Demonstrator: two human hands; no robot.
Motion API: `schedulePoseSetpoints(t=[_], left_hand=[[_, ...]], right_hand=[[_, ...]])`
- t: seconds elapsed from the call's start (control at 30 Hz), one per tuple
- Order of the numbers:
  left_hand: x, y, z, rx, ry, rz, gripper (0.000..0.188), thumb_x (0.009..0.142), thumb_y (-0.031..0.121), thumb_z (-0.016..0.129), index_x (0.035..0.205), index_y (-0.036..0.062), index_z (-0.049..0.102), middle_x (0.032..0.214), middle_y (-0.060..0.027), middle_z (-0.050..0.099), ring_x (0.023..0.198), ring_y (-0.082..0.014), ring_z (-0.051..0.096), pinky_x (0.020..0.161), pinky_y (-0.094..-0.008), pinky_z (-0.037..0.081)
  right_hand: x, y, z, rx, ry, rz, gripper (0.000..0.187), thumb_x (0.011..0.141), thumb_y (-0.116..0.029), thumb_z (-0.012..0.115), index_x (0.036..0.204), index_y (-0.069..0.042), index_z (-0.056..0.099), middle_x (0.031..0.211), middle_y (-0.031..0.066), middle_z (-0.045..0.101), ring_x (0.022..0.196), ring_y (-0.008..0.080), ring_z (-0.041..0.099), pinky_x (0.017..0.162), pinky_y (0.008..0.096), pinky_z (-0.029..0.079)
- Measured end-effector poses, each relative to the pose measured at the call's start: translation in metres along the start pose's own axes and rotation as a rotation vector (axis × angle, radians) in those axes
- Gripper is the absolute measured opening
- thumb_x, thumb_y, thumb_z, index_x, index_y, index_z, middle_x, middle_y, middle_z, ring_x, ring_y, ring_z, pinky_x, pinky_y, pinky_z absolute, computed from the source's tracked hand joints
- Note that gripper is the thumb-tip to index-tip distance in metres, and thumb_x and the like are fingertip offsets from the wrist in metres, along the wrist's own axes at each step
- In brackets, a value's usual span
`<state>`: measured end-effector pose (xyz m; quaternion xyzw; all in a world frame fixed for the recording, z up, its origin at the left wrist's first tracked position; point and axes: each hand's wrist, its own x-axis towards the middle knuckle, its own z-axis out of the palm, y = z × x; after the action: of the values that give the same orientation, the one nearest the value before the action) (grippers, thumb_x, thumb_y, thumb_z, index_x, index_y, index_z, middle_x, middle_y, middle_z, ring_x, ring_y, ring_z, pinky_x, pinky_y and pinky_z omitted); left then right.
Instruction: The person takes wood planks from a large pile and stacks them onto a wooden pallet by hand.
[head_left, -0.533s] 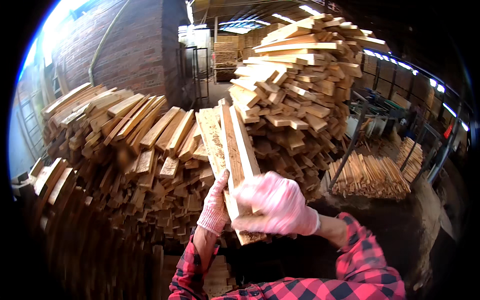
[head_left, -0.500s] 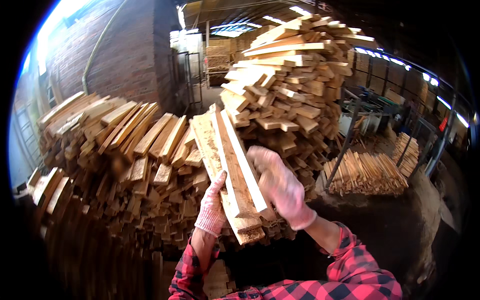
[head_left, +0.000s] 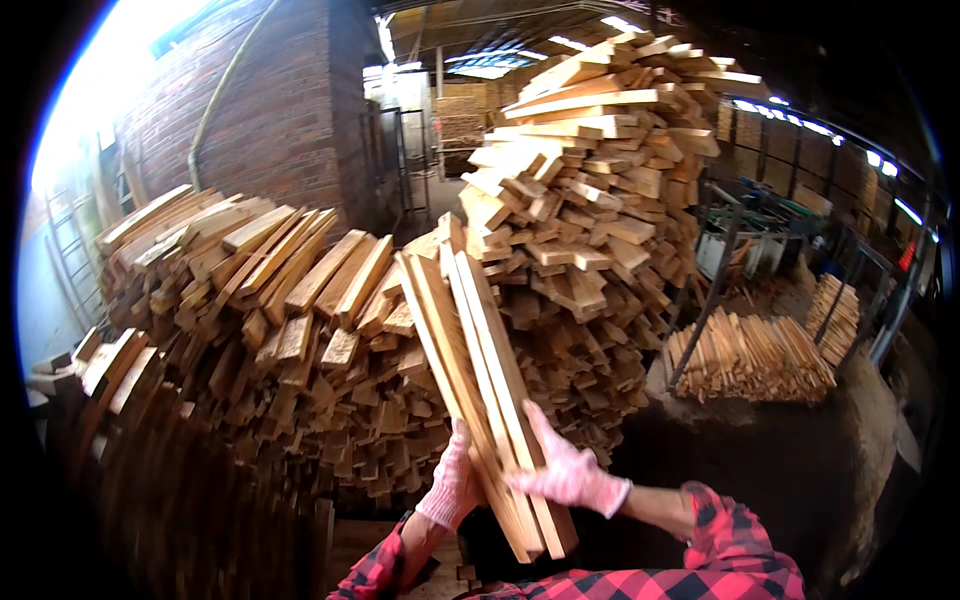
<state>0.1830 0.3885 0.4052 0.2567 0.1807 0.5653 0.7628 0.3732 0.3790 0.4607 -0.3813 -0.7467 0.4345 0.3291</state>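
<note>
Several long, pale wooden boards (head_left: pixel 491 370) lie together in a bundle, slanting up and away from my body. My left hand (head_left: pixel 454 484), in a pinkish knit glove, grips the bundle's left side near its lower end; its fingers are partly hidden by the boards. On the opposite side my right hand (head_left: pixel 568 472), gloved alike, clasps the boards with the thumb pointing up along the edge and the fingers across the top. The bundle's far end overlaps the stacked wood behind it in the view.
A wide, uneven stack of boards (head_left: pixel 290 340) runs along the left and front. Beyond it rises a tall heap of short boards (head_left: pixel 610 190). A lower wood pile (head_left: pixel 750 355) stands at right beside metal posts (head_left: pixel 715 290). A brick wall (head_left: pixel 260 110) is at back left.
The bundle has come down and nearer to my body. My right hand, blurred and at the boards' right edge before, now clasps them. My left hand has moved lower.
</note>
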Motion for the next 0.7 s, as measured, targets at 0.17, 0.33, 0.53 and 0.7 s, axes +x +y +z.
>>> schedulePoseSetpoints(t=[0.17,0.33,0.53,0.7], left_hand=[[0.024,-0.023,-0.039,0.004,0.081,0.001,0.063,0.085,0.040,0.078,0.132,0.0040,0.057,0.116,-0.0125,0.069,0.104,-0.0263,0.067,0.096,-0.0482,0.054],[-0.064,-0.015,-0.059,0.194,0.223,0.233,0.069,0.084,0.036,0.078,0.140,0.0047,0.052,0.128,-0.0082,0.063,0.112,-0.0247,0.063,0.098,-0.0448,0.051],[-0.194,0.028,-0.086,0.462,0.429,0.432,0.092,0.064,0.024,0.095,0.141,0.0044,0.049,0.126,-0.0057,0.066,0.115,-0.0192,0.061,0.101,-0.0386,0.050],[-0.323,-0.045,-0.135,0.697,0.844,0.434,0.097,0.065,0.027,0.096,0.144,0.0052,0.044,0.128,-0.0052,0.064,0.117,-0.0181,0.060,0.103,-0.0371,0.048]], right_hand=[[-0.055,0.070,0.037,-0.444,0.107,-0.071,0.116,0.076,-0.046,0.081,0.161,-0.007,0.012,0.154,0.0239,0.037,0.137,0.0412,0.046,0.106,0.0403,0.048],[-0.056,0.100,0.067,-0.061,-0.194,-0.022,0.133,0.072,-0.036,0.090,0.158,0.005,-0.004,0.161,0.0263,0.021,0.151,0.0326,0.025,0.123,0.0390,0.023],[-0.014,0.136,0.220,0.203,-0.523,0.050,0.091,0.072,-0.011,0.087,0.145,-0.006,0.034,0.132,0.0131,0.054,0.124,0.0243,0.053,0.105,0.0377,0.046],[-0.046,0.177,0.342,0.228,-0.882,-0.004,0.072,0.080,-0.031,0.081,0.141,-0.008,0.050,0.124,0.0122,0.064,0.115,0.0260,0.062,0.095,0.0348,0.051]])
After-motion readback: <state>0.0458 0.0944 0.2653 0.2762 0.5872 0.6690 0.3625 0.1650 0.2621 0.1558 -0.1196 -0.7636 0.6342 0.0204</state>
